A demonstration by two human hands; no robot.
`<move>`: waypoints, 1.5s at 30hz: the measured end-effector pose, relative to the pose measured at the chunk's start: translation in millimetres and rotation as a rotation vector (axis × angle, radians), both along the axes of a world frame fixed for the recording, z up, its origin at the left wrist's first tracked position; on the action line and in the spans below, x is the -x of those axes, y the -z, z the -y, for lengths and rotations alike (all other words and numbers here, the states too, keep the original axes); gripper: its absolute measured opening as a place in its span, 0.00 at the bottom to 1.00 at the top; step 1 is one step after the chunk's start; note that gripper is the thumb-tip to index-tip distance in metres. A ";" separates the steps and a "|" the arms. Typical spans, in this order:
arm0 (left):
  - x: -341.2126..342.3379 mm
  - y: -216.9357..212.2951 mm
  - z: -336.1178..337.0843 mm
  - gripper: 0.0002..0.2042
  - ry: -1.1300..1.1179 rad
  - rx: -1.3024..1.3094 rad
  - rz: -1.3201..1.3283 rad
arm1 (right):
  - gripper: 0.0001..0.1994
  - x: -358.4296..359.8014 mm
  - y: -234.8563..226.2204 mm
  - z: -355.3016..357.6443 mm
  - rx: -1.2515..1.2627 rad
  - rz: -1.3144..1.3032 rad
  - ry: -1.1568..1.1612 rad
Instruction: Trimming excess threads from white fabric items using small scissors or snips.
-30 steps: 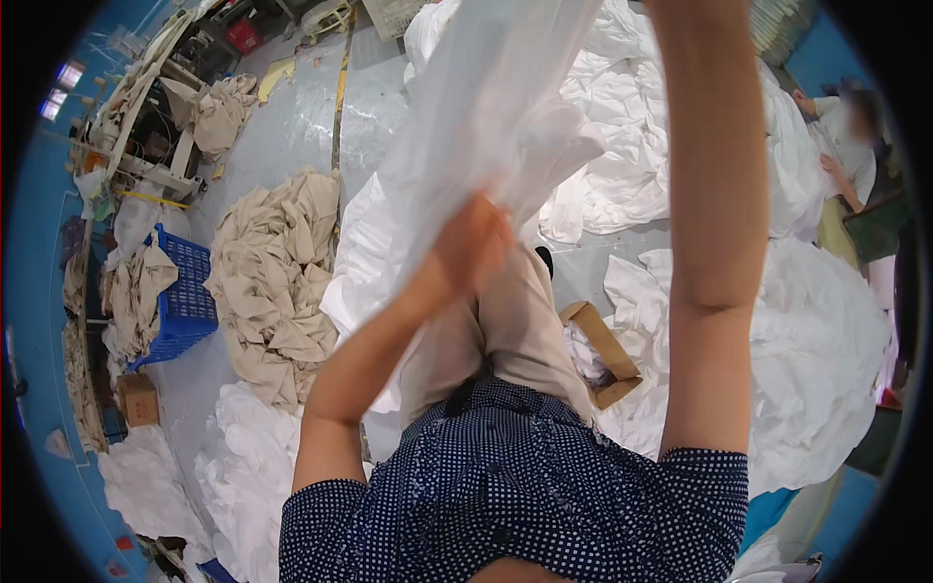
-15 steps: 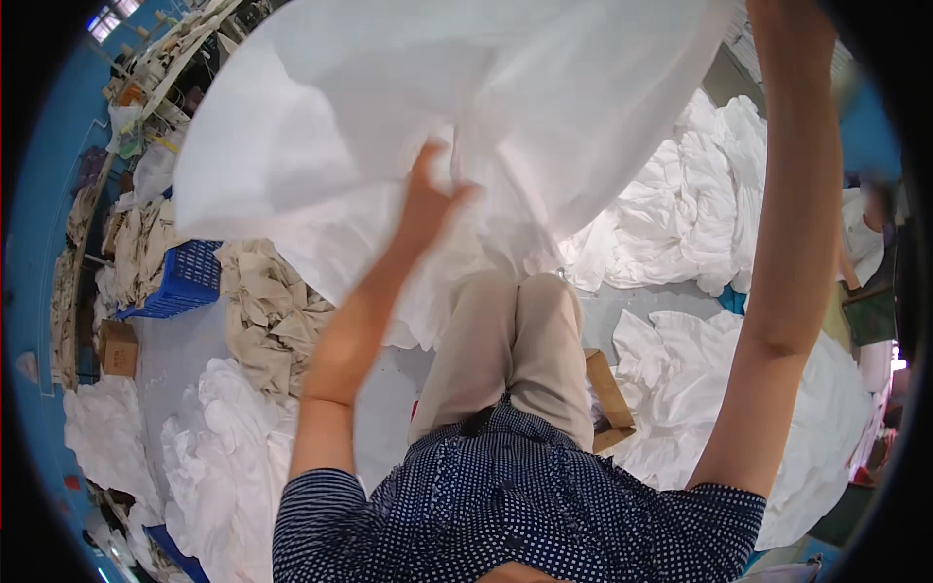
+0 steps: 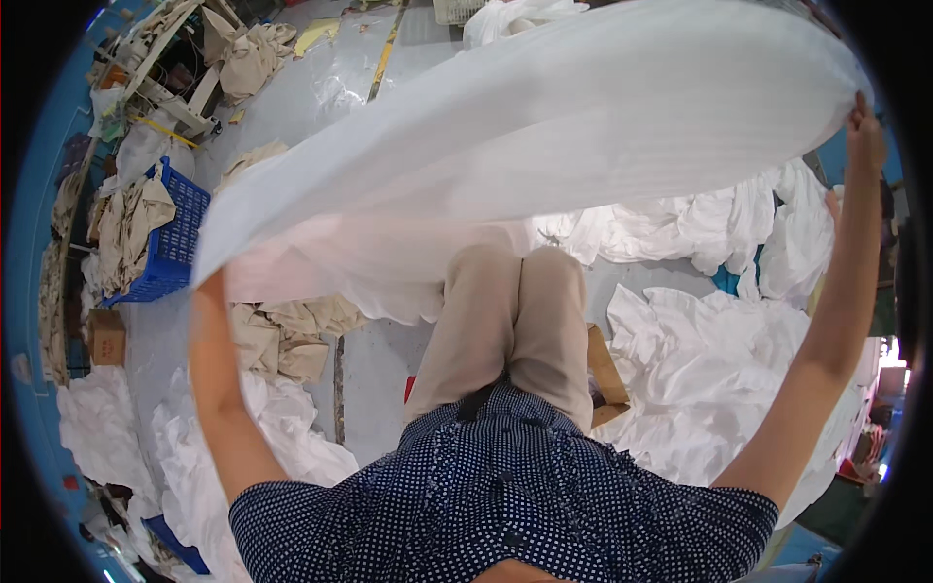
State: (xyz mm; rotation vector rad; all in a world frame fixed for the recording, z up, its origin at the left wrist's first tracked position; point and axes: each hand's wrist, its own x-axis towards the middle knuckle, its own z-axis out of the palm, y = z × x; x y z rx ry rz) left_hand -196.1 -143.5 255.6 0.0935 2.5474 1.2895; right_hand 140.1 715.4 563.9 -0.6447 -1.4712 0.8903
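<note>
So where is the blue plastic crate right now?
In the head view the blue plastic crate sits on the floor at the person's left, holding beige cloth, just beyond the left edge of the spread white sheet.

- Large white fabric sheet [image 3: 544, 146] stretched overhead between both hands, right hand [image 3: 863, 131] at its right corner.
- Blue plastic crate [image 3: 175, 238] far left; heaped white linen [image 3: 709, 379] right.

Grey concrete floor [image 3: 379, 369], brightly lit. White linen heaps [image 3: 709, 379] at three o'clock, a blue crate [image 3: 180, 228] at ten, beige cloth piles [image 3: 282, 335] beside it.
</note>
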 end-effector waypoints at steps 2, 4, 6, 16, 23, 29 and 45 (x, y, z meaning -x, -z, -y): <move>19.6 17.0 129.0 0.18 0.029 0.080 0.126 | 0.18 -30.5 50.0 -11.5 0.151 0.002 -0.128; 22.5 -13.1 270.6 0.17 0.020 0.202 0.222 | 0.19 -38.0 120.7 -0.9 0.379 -0.147 -0.331; 16.0 -75.1 351.4 0.17 -0.003 0.349 0.303 | 0.09 -53.6 224.1 47.5 0.539 -0.253 -0.601; -112.9 80.4 39.3 0.15 0.243 0.847 0.922 | 0.13 -122.2 428.2 251.7 0.966 0.133 -0.594; -241.8 27.6 -284.8 0.04 0.705 -0.098 -0.231 | 0.11 -133.4 409.8 278.4 1.007 0.077 -0.524; -286.3 45.1 -451.1 0.10 0.763 -0.348 -0.710 | 0.12 -153.2 388.6 307.4 0.744 0.371 -0.425; -325.7 74.0 -438.7 0.13 0.893 -0.218 0.365 | 0.10 -157.1 367.7 324.9 0.456 0.532 -0.342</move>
